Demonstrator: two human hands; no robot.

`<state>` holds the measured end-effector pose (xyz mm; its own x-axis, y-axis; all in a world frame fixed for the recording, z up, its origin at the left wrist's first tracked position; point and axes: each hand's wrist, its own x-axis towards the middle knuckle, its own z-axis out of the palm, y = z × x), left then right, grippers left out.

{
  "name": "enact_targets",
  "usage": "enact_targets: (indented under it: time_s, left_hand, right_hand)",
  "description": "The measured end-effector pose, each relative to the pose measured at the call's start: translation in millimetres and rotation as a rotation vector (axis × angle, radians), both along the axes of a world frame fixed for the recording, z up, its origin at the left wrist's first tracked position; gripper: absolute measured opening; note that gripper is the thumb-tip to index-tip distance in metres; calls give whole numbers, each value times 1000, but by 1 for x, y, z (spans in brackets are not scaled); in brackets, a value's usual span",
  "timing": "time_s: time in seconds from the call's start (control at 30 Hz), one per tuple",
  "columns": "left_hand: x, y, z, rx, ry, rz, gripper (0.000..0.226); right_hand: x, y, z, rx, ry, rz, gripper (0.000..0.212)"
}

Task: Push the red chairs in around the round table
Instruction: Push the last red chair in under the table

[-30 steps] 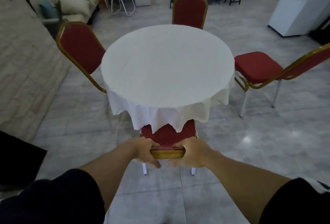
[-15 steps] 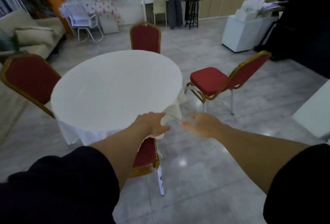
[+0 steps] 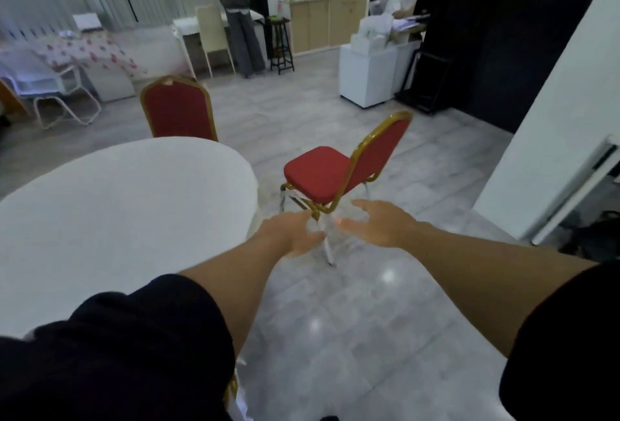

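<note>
Two black short sleeves [image 3: 110, 363] fill the bottom corners, both cut off by the frame edge, and bare forearms run forward from them. A sliver of gold chair frame [image 3: 231, 388] shows just under the left sleeve; the rest of that chair is hidden.

The left hand [image 3: 290, 234] and the right hand [image 3: 380, 226] are stretched out side by side over the glossy grey tiled floor [image 3: 335, 336], a small gap between them. Both are slack and spread, fingers loosely extended, gripping nothing. They are motion-blurred, so single fingertips are hard to make out.

To the left lies the round table under a white cloth [image 3: 117, 212]; its near and left parts run out of frame.

Just beyond the hands stands a red padded chair with a gold metal frame [image 3: 339, 174], pulled out clear of the table edge, seat turned toward the table, back away from it. The hands overlap its front leg in the view; whether they touch it cannot be told.

Farther off, a second red chair with gold trim [image 3: 179, 108] stands at the table's far side, its seat hidden behind the tabletop.

At the back, a white cabinet [image 3: 369, 68], a black stool [image 3: 281, 45] and two people, blurred.
</note>
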<state>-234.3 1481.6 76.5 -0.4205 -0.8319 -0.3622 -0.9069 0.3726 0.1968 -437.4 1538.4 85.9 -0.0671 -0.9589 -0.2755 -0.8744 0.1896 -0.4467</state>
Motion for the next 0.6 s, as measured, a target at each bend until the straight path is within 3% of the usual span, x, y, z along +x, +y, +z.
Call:
enact_targets:
  time_s: [0.1,0.23,0.47,0.6]
  left_hand:
    - [-44,-42,4,6,17,-36,77]
    - [-103,-91,13,-17,90,-95,63]
    - [-196,-162,8,11,44,-113,79]
    - [-258,-200,6,-35,56,-95,75]
  right_hand:
    - [-44,-24,3,34,40,-49,104]
    - [-106,-53,11,-37,55,-146,98]
    - [-209,-101,7,-23,60,-206,100]
    - [-279,-140,2,-17,70,-188,100]
